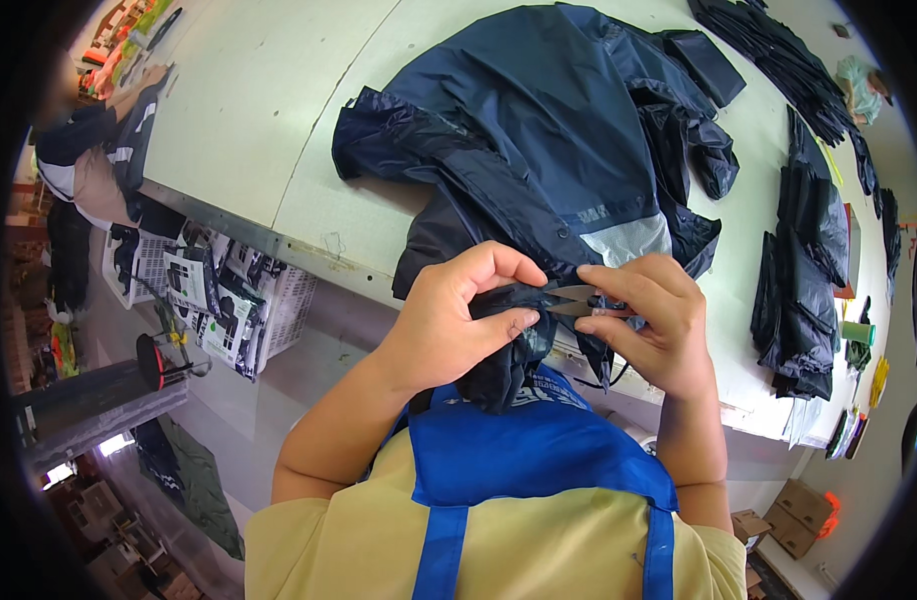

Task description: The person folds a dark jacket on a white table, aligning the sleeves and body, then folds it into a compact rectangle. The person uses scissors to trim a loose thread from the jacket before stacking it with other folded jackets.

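A dark navy rain jacket (519, 110) lies spread on the pale table, its near part hanging over the front edge against my apron. My left hand (449, 325) pinches a fold of its dark fabric between thumb and fingers. Close beside it, my right hand (654, 315) grips small metal thread snips (575, 294), whose blades are apart and point left at the pinched fabric. A grey reflective strip (629, 243) and a dark snap button show on the jacket just beyond my hands. The snips' grip is partly covered by my right fingers.
Stacks of folded dark garments (804, 270) lie along the table's right side. A white basket (287, 310) of packaged items stands below the left edge. Another person (89, 150) works at the far left. A green thread spool (857, 333) is at the right.
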